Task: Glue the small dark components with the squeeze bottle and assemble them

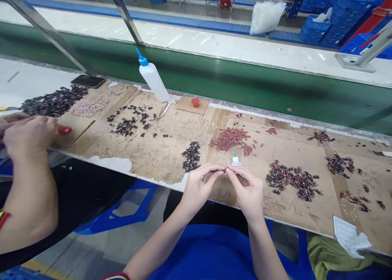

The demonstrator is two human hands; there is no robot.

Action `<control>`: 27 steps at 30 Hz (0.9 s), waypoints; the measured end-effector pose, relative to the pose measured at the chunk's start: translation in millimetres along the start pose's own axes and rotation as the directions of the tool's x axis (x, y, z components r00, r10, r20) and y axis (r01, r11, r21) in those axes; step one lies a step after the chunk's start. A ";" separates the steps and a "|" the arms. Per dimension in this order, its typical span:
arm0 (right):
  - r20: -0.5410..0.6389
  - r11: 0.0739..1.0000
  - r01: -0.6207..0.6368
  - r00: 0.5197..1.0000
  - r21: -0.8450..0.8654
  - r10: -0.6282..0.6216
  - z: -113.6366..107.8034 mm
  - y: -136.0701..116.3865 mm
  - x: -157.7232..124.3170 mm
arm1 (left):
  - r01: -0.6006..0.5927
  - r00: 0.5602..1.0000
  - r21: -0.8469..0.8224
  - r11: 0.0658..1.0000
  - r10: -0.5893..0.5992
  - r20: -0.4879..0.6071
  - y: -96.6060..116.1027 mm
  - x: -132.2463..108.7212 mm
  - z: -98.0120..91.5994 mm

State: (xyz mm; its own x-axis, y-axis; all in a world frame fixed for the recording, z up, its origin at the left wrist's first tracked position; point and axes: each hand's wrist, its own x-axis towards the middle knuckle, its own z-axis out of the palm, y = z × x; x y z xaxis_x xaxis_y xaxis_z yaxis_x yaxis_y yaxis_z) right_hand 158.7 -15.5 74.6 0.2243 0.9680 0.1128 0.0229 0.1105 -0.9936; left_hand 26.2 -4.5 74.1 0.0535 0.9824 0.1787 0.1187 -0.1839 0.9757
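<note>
My left hand (200, 186) and my right hand (247, 190) meet fingertip to fingertip above the table's near edge. Each pinches thumb against forefinger on a tiny dark part (226, 169), mostly hidden by the fingers, so its kind does not show. Just beyond them stands a small bottle with a blue tip (235, 161). Behind it lies a heap of small red parts (229, 139). To the left is a pile of small black parts (191, 156); on the right, a larger pile of black-and-red parts (290, 180).
A co-worker's hands (29, 133) work at far left near a red object (64, 129). A white squeeze bottle (154, 81) leans at the back, beside a red cap (195, 102) on cardboard. More piles (339, 164) lie at right, with torn paper (350, 236) on the edge.
</note>
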 end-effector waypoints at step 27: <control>-0.016 0.999 -0.017 1.000 -0.041 0.017 -1.0 1.7 -5.0 | 0.142 0.990 -0.052 0.988 -0.143 -0.002 -2.3 -2.0 9.6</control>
State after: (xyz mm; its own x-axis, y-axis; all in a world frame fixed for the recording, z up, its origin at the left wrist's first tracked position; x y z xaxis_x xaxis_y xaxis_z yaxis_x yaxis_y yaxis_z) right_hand 158.6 -20.4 72.4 0.2399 0.9660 0.0960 0.0585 0.0843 -0.9947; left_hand 35.3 -6.3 70.4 0.0345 0.9987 0.0378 0.0736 -0.0402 0.9965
